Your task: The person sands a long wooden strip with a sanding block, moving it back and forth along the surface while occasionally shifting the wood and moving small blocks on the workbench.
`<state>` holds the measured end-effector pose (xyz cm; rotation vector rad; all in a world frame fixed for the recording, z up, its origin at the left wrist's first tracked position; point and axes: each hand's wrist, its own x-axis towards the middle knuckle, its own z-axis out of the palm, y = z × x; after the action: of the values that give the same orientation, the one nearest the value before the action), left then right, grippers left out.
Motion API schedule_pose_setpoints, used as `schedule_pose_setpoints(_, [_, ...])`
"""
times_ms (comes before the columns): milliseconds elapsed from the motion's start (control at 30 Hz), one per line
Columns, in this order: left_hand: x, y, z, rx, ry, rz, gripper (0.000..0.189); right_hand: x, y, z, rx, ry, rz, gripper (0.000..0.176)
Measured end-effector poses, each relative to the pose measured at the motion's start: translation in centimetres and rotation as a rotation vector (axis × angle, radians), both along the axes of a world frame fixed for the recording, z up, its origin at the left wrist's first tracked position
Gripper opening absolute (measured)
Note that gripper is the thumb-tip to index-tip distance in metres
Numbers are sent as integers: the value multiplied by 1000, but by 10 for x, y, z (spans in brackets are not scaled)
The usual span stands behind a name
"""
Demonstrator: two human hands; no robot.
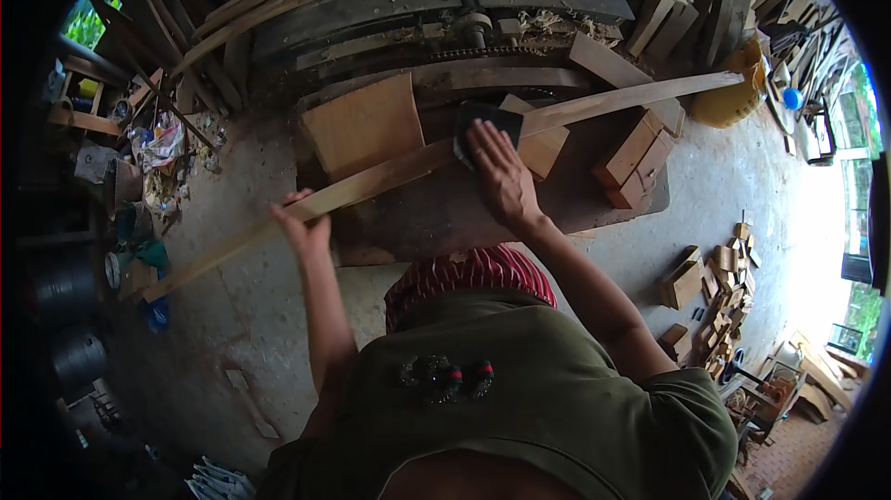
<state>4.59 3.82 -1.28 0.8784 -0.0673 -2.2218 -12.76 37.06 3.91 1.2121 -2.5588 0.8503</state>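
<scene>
A long wooden strip (pixel 390 177) is laid slantwise across a low, dark counter (pixel 436 222), its lower end reaching out over the floor (pixel 232 314) at the left and its upper end pointing toward a yellow basket (pixel 733 96) at the right. Near its middle a dark pad (pixel 483 120) is pressed onto the strip by the right hand (pixel 501 175), which is spread flat with the fingers laid together over the pad. Further down, the strip is clamped from below by the left hand (pixel 302 222), the fingers curled around its edge. A flat board (pixel 362 124) is propped just behind the strip, and wooden blocks (pixel 640 161) are stacked on the counter's right side. A machine (pixel 464 13) strewn with shavings is seen beyond, and offcuts (pixel 715 287) are scattered on the floor at the right
</scene>
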Motion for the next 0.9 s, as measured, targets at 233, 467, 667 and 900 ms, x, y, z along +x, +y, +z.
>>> schedule_pose_setpoints(233, [-23,7,13,138,-36,73,59,-72,93,0,176,113,-364,53])
schedule_pose_setpoints(467, [-46,34,16,111,-124,-8,63,12,-24,1,1,-20,81,48])
schedule_pose_setpoints(667, [-7,-19,-11,216,-17,41,63,-56,60,-14,44,52,-113,50])
schedule_pose_setpoints(900, [-9,-13,3,75,-70,33,50,-40,33,-23,-99,53,-100,55])
